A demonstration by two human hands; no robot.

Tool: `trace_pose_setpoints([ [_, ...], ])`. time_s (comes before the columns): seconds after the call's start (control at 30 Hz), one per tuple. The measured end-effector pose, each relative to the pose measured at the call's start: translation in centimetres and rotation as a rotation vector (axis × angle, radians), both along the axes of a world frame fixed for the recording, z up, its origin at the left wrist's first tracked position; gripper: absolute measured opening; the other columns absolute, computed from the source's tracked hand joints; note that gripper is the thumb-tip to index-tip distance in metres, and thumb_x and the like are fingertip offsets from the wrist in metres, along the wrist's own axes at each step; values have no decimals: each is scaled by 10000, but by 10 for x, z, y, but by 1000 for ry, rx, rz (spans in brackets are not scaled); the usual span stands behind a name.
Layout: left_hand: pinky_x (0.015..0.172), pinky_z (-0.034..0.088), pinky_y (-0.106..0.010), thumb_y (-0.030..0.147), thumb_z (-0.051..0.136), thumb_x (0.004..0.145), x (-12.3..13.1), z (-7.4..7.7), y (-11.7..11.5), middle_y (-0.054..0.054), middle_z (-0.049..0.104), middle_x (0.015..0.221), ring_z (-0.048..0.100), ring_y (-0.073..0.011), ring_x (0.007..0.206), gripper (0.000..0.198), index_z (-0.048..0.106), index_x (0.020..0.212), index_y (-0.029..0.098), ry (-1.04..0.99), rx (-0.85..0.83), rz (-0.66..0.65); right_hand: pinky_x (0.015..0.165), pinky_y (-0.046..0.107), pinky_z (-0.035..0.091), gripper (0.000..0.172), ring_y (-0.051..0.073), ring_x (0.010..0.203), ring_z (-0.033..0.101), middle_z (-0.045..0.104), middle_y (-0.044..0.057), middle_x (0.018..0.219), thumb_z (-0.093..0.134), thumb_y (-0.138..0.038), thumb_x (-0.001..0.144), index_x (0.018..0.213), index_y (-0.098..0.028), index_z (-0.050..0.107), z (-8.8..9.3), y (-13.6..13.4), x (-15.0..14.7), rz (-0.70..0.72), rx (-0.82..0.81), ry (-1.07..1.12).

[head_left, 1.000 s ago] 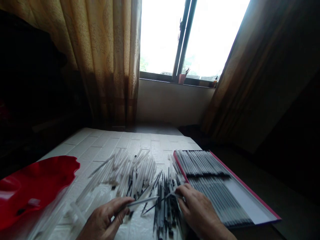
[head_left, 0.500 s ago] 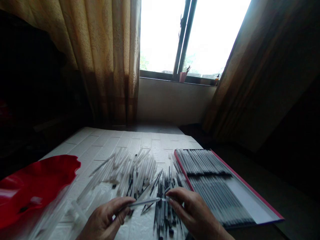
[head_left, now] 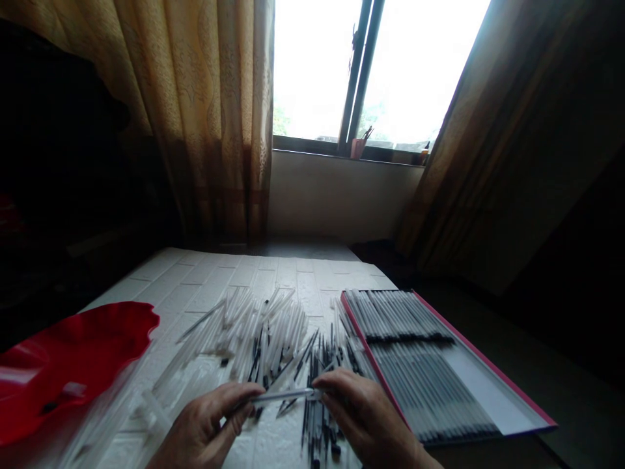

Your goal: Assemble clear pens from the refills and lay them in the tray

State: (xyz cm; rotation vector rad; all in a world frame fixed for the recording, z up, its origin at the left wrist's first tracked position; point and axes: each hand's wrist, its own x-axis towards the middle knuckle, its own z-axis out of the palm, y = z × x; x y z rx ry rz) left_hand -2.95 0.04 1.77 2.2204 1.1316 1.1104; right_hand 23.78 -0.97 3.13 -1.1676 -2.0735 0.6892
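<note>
My left hand [head_left: 209,417] pinches the rear of a clear-barrelled pen [head_left: 283,395], held nearly level above the table. At the pen's other end, my right hand [head_left: 359,410] pinches a small clear cap [head_left: 317,394] against the tip, its far part hidden by the fingers. Below the right hand lies a bundle of dark pen refills [head_left: 317,433]. Beyond both hands, clear pen tubes and caps [head_left: 239,329] are heaped loosely. A red-edged box [head_left: 481,391] to the right holds two rows of pens lined up side by side.
A red wavy-rimmed bowl [head_left: 92,352] sits at the left, with a few small pieces in it. The white brick-patterned table [head_left: 195,267] reaches toward the window. A pink cup [head_left: 358,149] with thin sticks stands on the sill, between curtains [head_left: 209,130].
My right hand has moved slightly left, bringing the cap onto the pen's tip. My left hand has stayed nearly still.
</note>
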Motion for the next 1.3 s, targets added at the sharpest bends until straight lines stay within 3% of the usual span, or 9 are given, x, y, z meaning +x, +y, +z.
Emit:
trace_pose_setpoints([
  [0.27,549,551,-115,179,563,838,4,5,-1,-6,775,760,726,-124,639,221,723,982,229,-5,-83,-71,629,240,459,249,158,697,629,666,73,827,487,-263,927,1002,-168,703,-3,5,2,9,-35,-5],
  [0.57,490,496,-125,235,497,913,2,-13,-2,5,717,719,635,-101,543,231,693,1034,244,18,-153,-76,668,253,475,265,180,758,643,677,100,871,489,-250,910,1032,-148,702,-8,5,7,52,-57,-39],
  [0.97,485,485,-139,335,546,873,8,-6,-6,-30,739,711,602,-100,501,256,737,954,186,92,-324,-89,614,235,456,279,169,687,640,682,87,795,468,-240,902,1023,-150,702,-12,8,1,168,-29,-192],
  [1.17,417,421,-134,407,517,887,13,-16,-9,-7,668,631,525,-78,436,319,738,890,178,-78,-523,-78,565,232,436,320,164,636,610,649,83,734,408,-285,943,949,-142,694,-16,8,1,180,39,-161],
  [1.3,417,431,-140,413,556,869,15,-15,-12,-5,670,617,530,-92,457,290,754,903,205,-116,-490,-50,564,232,433,328,159,633,599,635,78,725,393,-304,953,956,-148,681,-18,9,0,209,64,-124],
])
